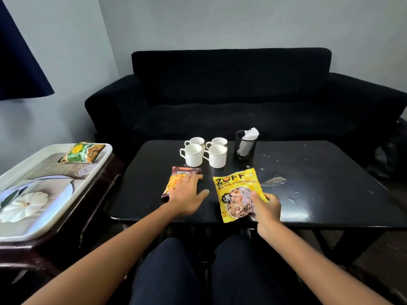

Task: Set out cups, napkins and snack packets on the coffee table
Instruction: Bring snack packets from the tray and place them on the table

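My left hand (187,195) lies flat, fingers spread, on the dark red and orange snack packet marked "Mixture" (176,180), pressing it onto the glossy black coffee table (319,183). My right hand (265,209) pinches the lower right corner of the yellow plastic packet of soya chunks (236,192), thumb on top and the other fingers underneath; the packet rests on the table with its lower edge at the near rim. The two hands are apart, with bare tabletop between them.

Just beyond my hands, between them, four white ceramic cups with thin rim lines (203,151) stand upright in a tight two-by-two cluster. Beyond my right hand, just beside the cups, a black wire-mesh holder (245,145) stands with white paper napkins (251,133) sticking out of it.

Well off to the left of my left hand, a green and yellow snack packet (82,153) lies on a white rectangular printed tray (44,194), which sits on a dark wooden side table (97,183).
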